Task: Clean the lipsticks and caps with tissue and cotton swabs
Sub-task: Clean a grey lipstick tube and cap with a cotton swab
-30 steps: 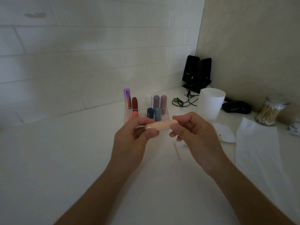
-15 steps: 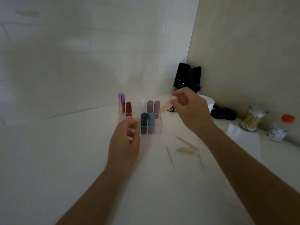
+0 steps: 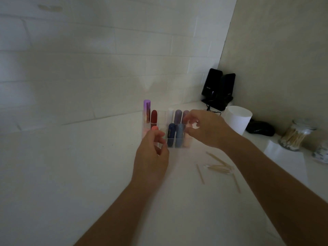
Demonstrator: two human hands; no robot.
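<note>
Right hand (image 3: 204, 129) over the front-right slot of the clear organizer (image 3: 177, 146), thumb and forefinger curled at the top of the pale pink lipstick (image 3: 187, 141) standing there; can't tell if pinching or just touching. Left hand (image 3: 152, 155) loosely curled, holding nothing, just in front of the coral lipstick (image 3: 154, 128). Loose cotton swabs (image 3: 220, 168) lie to the right, swab jar (image 3: 293, 137) and tissue (image 3: 284, 158) further out
</note>
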